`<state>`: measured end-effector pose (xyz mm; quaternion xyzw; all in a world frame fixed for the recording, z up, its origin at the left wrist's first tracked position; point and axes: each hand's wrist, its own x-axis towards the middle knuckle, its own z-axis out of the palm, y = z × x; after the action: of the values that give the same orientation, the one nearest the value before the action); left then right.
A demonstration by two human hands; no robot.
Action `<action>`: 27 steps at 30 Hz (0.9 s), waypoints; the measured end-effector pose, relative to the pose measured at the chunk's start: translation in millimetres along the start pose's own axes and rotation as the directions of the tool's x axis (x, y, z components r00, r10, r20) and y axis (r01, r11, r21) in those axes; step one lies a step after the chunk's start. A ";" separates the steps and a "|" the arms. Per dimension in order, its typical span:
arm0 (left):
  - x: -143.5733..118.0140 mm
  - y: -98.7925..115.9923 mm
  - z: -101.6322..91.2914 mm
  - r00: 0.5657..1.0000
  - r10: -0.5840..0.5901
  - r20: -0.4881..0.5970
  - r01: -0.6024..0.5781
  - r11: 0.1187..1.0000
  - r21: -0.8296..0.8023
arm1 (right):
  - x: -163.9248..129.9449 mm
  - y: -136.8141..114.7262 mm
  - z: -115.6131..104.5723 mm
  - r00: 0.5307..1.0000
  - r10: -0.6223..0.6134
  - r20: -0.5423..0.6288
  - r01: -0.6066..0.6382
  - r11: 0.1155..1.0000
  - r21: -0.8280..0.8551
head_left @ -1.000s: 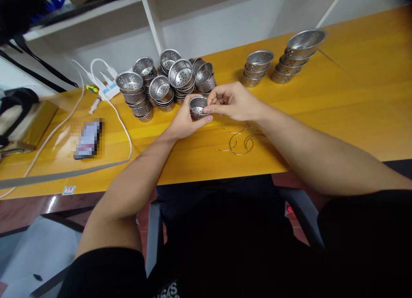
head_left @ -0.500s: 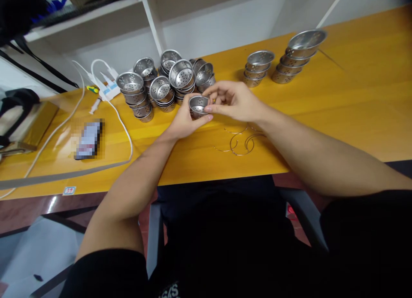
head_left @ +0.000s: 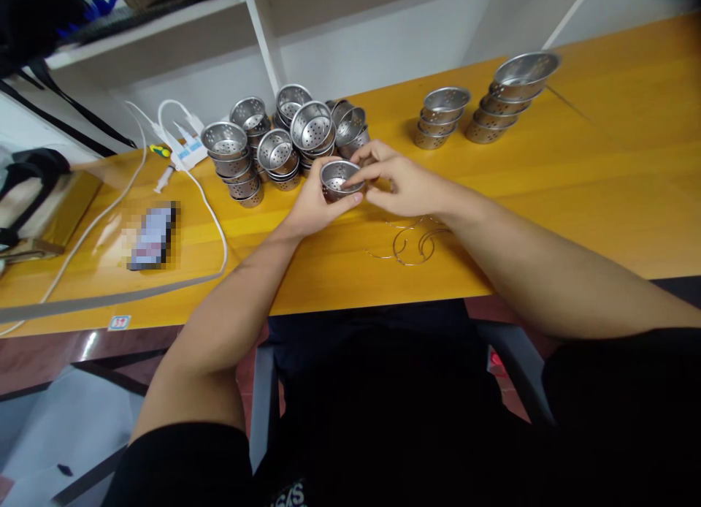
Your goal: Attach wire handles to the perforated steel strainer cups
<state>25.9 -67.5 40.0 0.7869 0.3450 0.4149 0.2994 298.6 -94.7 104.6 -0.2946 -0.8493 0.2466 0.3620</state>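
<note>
My left hand (head_left: 310, 209) cups a small perforated metal cup (head_left: 336, 178) from below, just above the yellow table (head_left: 575, 193). My right hand (head_left: 404, 184) pinches the cup's right rim with its fingertips; I cannot tell whether a thin wire is between them. Several bent wire handles (head_left: 412, 244) lie loose on the table right below my right wrist. A heap of the same perforated cups (head_left: 274, 145) stands just behind my hands.
Two short stacks of metal cups (head_left: 441, 116) (head_left: 507, 94) stand at the back right. A phone (head_left: 150, 235), a white cable (head_left: 211, 215) and a power strip (head_left: 186, 153) lie at the left. White shelving rises behind the table. A bag sits at the far left edge.
My right hand's fingers have lowered onto the cup's rim and spread a little. The cup and my left hand stay in almost the same place.
</note>
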 end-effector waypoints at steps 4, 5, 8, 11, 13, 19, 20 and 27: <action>-0.8 9.9 -8.0 0.997 0.002 0.082 0.001 1.000 -0.029 | -1.4 4.0 2.5 0.998 -0.057 0.040 0.056 0.998 0.027; -0.8 12.5 -11.0 0.994 -0.006 0.105 0.009 0.999 -0.031 | -1.6 6.3 2.8 0.997 -0.065 0.035 0.064 0.997 0.037; -0.8 24.7 -21.6 0.991 -0.066 0.112 0.063 0.997 0.032 | -1.1 15.1 3.5 0.998 -0.060 0.011 0.059 0.997 0.041; -1.7 42.6 -31.9 0.983 -0.177 0.048 0.163 0.964 0.210 | 0.1 25.7 6.0 1.000 -0.028 -0.013 0.029 0.999 0.016; -2.5 54.4 -37.4 0.970 -0.241 0.037 0.217 0.923 0.318 | 0.7 32.2 9.4 1.000 -0.012 -0.007 0.012 1.000 0.006; -2.0 77.4 -46.5 0.901 -0.432 0.044 0.365 0.808 0.462 | 2.0 43.7 23.2 1.000 0.013 -0.009 -0.013 1.000 -0.021; -1.5 79.1 -46.9 0.894 -0.447 0.035 0.378 0.794 0.475 | 2.6 44.4 25.3 1.000 0.020 -0.014 -0.021 0.999 -0.028; -2.2 70.4 -48.6 0.907 -0.421 -0.028 0.381 0.789 0.481 | 5.5 43.5 33.5 0.998 0.057 -0.010 -0.057 0.997 -0.058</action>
<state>3.9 -101.3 115.6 0.7607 0.5828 0.2120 0.1917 284.1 -67.2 59.1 -0.3302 -0.8459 0.2307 0.3495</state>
